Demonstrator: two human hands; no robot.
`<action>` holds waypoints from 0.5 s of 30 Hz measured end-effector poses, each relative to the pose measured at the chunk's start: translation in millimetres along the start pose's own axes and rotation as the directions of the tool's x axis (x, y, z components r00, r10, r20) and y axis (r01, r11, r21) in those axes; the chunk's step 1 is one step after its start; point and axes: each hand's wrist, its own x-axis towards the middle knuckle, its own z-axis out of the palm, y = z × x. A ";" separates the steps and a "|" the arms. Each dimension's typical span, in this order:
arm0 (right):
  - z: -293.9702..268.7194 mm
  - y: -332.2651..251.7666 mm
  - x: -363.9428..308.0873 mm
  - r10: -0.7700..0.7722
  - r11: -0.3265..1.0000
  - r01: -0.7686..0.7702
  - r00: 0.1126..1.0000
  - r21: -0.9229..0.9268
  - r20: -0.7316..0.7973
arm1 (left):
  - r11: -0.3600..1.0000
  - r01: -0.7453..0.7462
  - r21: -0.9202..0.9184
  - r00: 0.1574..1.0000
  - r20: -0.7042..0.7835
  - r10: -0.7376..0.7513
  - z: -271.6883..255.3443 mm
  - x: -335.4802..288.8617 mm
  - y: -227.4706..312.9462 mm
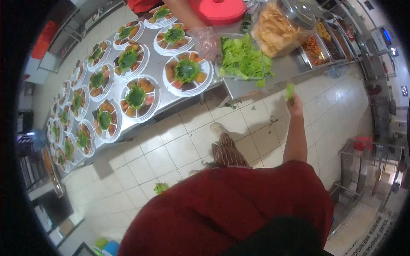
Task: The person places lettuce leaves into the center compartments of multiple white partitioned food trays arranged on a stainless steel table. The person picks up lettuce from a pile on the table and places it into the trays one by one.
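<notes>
My right hand (294,106) is stretched out over the floor, right of the steel table, its fingers closed on a small green lettuce leaf (290,90). My left hand is not visible. A piece of lettuce (161,188) shows at the left edge of my dark red top; what holds it, if anything, is hidden. On the table ahead stands a clear container heaped with torn lettuce (243,57). Left of it are rows of white divided plates of food, the nearest plate (188,73) with a lettuce-lined middle.
Across the table, another person's plastic-gloved hand (207,45) is beside the lettuce container. A large jar of crackers (277,30), a red lidded container (218,9) and a metal food tray (316,50) stand near it. Lettuce scraps lie on the tiled floor (183,145).
</notes>
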 end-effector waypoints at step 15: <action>188.3 -92.3 7.4 -0.435 0.365 0.751 0.660 -0.551 0.612 | 0.989 -0.106 0.103 0.993 0.057 0.101 122.3 -60.1 -4.3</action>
